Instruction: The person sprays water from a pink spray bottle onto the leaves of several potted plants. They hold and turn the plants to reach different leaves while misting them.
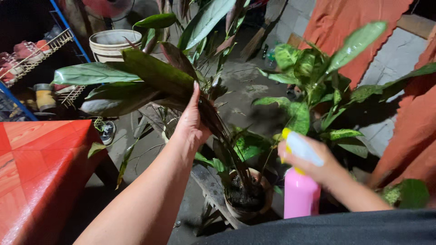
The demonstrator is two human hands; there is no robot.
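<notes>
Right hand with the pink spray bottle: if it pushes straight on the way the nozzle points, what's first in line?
Probably the green spotted leaves just beyond the yellow nozzle of the pink plastic spray bottle in the right hand, above the brown clay pot. Depth is unclear from one view.

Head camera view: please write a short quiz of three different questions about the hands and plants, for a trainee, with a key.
1. True or false: the left hand holds back the dark leaves of the potted plant.
2. What does the right hand hold? A) a pink spray bottle B) a brush C) scissors
3. Fill in: the plant with dark leaves grows in a round ___ below the hands.

Key
1. True; the left hand presses against the leaves and stems.
2. A; the bottle is pink, with a white and yellow trigger head.
3. Pot; it stands on a plank, beside a spotted green plant.
</notes>
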